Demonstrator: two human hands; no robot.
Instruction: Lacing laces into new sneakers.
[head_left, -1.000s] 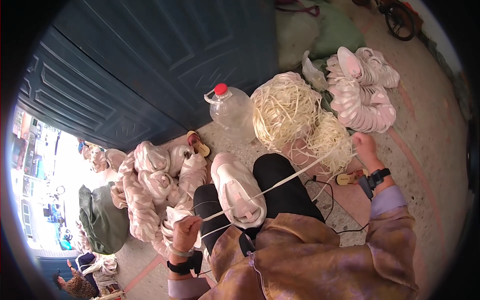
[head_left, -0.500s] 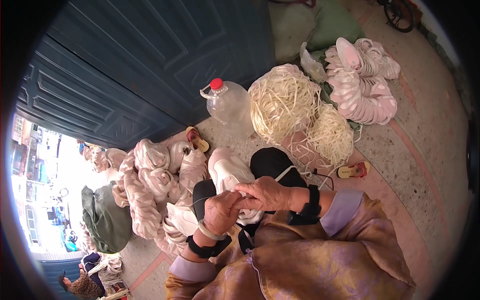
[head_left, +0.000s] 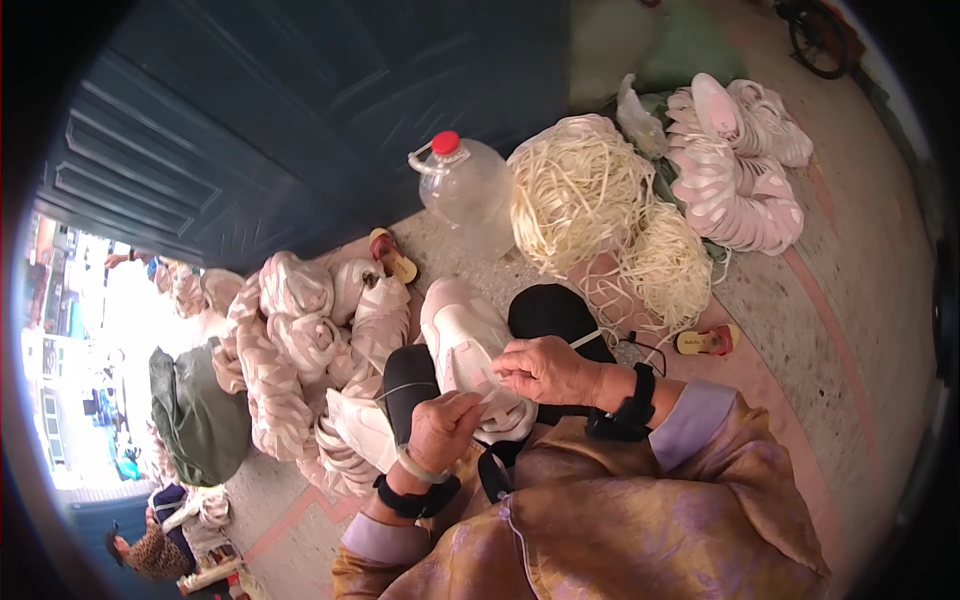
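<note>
A white and pale pink shoe upper [head_left: 462, 325] lies between my knees, its toe pointing away from me. My left hand [head_left: 445, 430] is at its near left side, thumb and fingers pinched on a thin pale shoelace. Over the right part of the upper, my right hand [head_left: 550, 370] has its fingers curled together on a lace, mostly hidden by the fingers. A pale lace [head_left: 585, 340] crosses my right knee toward that hand. Another thin strand [head_left: 408, 384] lies across my left knee.
Bundles of shoe uppers [head_left: 285, 390] lie left, beside a green sack [head_left: 200, 415]. Ahead are a clear red-capped jug [head_left: 465, 195] and heaps of cream laces [head_left: 580, 195]. More uppers [head_left: 735, 190] lie far right, a sandal [head_left: 707, 340] nearer. A person [head_left: 160, 545] sits lower left.
My hands were together over the upper and have moved apart, left hand down-left and right hand slightly up, uncovering more of the shoe upper. The view has shifted slightly.
</note>
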